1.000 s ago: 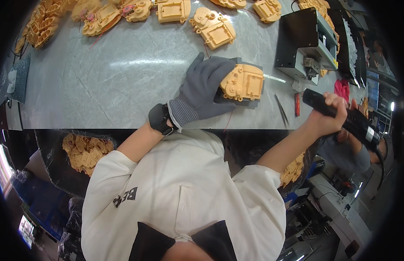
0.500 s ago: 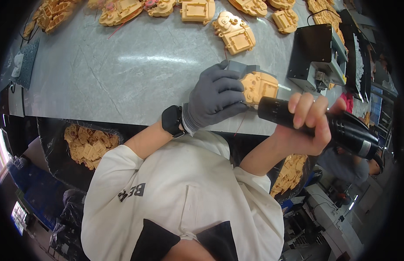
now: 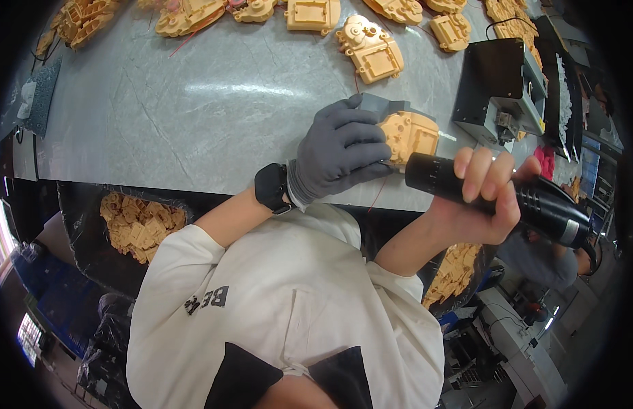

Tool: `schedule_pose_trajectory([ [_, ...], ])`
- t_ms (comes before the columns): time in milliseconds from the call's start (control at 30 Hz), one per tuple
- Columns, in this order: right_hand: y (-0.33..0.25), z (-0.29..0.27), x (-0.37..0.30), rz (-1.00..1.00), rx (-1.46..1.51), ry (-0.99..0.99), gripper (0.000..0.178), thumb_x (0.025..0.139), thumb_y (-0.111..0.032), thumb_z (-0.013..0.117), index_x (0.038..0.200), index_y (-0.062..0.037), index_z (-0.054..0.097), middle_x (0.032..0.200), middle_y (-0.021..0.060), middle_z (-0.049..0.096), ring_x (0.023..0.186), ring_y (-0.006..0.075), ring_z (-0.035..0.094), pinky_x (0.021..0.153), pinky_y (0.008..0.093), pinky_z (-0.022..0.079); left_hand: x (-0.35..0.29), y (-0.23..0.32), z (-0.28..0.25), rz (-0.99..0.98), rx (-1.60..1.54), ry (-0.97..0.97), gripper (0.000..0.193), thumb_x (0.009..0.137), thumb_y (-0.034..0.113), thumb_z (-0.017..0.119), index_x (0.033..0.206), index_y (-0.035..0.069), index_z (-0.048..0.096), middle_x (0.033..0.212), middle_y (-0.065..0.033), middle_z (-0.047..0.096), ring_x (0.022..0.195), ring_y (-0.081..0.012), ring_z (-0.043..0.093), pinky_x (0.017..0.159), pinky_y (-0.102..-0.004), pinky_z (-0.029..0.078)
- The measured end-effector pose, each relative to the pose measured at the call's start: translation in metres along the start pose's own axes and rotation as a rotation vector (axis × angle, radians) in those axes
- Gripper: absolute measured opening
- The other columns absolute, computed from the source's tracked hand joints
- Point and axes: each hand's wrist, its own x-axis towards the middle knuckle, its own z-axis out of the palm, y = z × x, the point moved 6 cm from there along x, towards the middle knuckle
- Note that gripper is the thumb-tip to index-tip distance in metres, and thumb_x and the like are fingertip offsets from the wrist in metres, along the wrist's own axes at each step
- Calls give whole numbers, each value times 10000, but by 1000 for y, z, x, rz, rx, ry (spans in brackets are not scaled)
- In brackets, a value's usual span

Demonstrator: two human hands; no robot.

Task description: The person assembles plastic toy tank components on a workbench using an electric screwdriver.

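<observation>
- The left hand (image 3: 340, 150), in a grey glove, is holding the left side of a yellow housing (image 3: 415, 133), its fingers (image 3: 367, 133) bending over that edge; how firmly they are pressing, I cannot tell.
- The right hand (image 3: 483, 198), bare, is clamping its fingers around a thick black cylindrical tool (image 3: 432, 176).
- The housing is sitting just right of the gloved fingers, and beyond the bare ones.
- The tool's blunt end is pointing left from the bare fingers, overlapping the housing's near edge in this view; whether it is touching, I cannot tell.
- A grey block (image 3: 381, 104) is showing under the housing, just beyond the gloved fingers.
- A thin red wire (image 3: 378, 195) is trailing toward the person, just below the gloved fingertips.
- A second housing (image 3: 372, 54) is lying on the table (image 3: 214, 123), farther out from the gloved fingers.
- A black-and-grey machine (image 3: 490, 78) is standing beyond the bare fingers, with a pink cloth (image 3: 545, 160) lying near their right.
- More yellow housings (image 3: 313, 15) are lining the far edge, well beyond both hands' fingers.
- A dark-lined bin (image 3: 84, 245) is holding yellow parts (image 3: 142, 228), well left of the gloved fingers and nearer the body.
</observation>
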Motion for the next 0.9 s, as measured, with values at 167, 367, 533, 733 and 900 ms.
schedule_pose_trajectory([
  [167, -5, -5, 1, -11, -2, 25, 504, 784, -121, 416, 1288, -103, 401, 672, 34, 426, 535, 149, 456, 607, 348, 410, -1, 1, 0, 1, 3, 10, 260, 682, 227, 746, 914, 175, 641, 962, 12, 586, 1012, -222, 514, 987, -453, 353],
  [367, -1, -2, 2, 6, 8, 3, 512, 777, -121, 418, 1289, -104, 399, 672, 34, 426, 532, 151, 455, 605, 348, 408, -1, 0, -1, 7, 11, 27, 267, 679, 224, 749, 918, 174, 640, 962, 9, 586, 1005, -220, 516, 980, -451, 363],
  [533, 1, -2, 3, 23, 13, 16, 526, 769, -113, 422, 1294, -101, 393, 667, 41, 424, 526, 154, 450, 602, 350, 408, -1, 1, 1, 19, 4, 17, 286, 673, 214, 749, 931, 178, 633, 964, 11, 582, 999, -220, 516, 979, -451, 364],
  [733, 4, -1, 3, 45, 2, -11, 527, 772, -106, 433, 1297, -93, 389, 668, 42, 425, 522, 155, 444, 601, 349, 411, -2, -2, 3, 58, 26, 1, 357, 655, 258, 763, 973, 179, 620, 1012, -13, 571, 1013, -238, 507, 967, -447, 365],
  [900, -19, -7, 14, -78, -104, 58, 518, 764, -91, 444, 1280, -75, 392, 663, 50, 437, 537, 159, 458, 603, 351, 417, 3, -2, -2, -110, -25, 97, 502, 642, 304, 773, 1083, 172, 572, 1129, -75, 512, 1038, -275, 489, 951, -424, 373],
])
